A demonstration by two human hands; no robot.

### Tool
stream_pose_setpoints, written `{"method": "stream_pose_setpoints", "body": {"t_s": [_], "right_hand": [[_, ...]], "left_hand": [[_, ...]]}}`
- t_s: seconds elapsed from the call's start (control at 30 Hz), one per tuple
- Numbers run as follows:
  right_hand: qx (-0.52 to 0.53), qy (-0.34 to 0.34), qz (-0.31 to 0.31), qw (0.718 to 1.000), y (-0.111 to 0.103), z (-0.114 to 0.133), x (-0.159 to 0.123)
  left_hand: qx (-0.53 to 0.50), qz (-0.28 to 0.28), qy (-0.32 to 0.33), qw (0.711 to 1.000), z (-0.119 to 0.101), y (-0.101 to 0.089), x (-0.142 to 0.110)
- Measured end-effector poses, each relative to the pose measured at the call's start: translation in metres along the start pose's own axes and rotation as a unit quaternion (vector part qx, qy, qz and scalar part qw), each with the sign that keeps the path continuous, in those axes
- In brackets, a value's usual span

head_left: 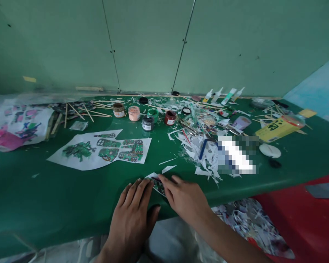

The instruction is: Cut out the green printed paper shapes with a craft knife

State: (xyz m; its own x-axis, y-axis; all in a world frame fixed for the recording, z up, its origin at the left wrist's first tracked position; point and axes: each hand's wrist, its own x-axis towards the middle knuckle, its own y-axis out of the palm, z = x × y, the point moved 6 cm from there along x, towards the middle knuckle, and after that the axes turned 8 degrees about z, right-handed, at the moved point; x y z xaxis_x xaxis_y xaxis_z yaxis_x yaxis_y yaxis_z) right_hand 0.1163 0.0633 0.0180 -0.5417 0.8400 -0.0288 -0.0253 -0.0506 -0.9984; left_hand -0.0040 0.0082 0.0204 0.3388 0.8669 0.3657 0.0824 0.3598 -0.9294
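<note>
A small paper cutout [159,187] with a green and dark printed pattern and a white border lies at the front edge of the green table. My left hand [133,210] rests flat beside it, fingers stretched out and the index fingertip on its left edge. From the other side, my right hand [188,197] grips the cutout with bent fingers, the index finger pressing its top; the thumb is mostly hidden. Just beyond lies a white paper scrap [169,169]. A larger paper sheet [82,146] with green and brown camouflage-like shapes is to the left.
Open paint jars [148,123] stand mid-table. Paper scraps [208,153] heap up at right, partly behind a pixelated patch. Wooden sticks [98,114], glue tubes [229,96] and a yellow-labelled container [279,128] lie farther back. A red surface [304,215] is lower right.
</note>
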Motion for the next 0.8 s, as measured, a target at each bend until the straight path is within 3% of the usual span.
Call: {"method": "stream_pose_setpoints", "body": {"t_s": [0.37,0.63,0.8], "right_hand": [[-0.007,0.005,0.046,0.999,-0.002,0.001,0.001],[-0.054,-0.027,0.101,0.993,-0.009,0.011,0.003],[-0.068,-0.047,0.101,0.991,-0.011,0.011,-0.002]], "left_hand": [[0.004,0.009,0.001,1.0,0.001,0.003,-0.001],[-0.007,0.028,0.016,0.999,0.006,0.003,0.004],[0.002,0.025,0.035,0.999,0.005,0.002,0.005]]}}
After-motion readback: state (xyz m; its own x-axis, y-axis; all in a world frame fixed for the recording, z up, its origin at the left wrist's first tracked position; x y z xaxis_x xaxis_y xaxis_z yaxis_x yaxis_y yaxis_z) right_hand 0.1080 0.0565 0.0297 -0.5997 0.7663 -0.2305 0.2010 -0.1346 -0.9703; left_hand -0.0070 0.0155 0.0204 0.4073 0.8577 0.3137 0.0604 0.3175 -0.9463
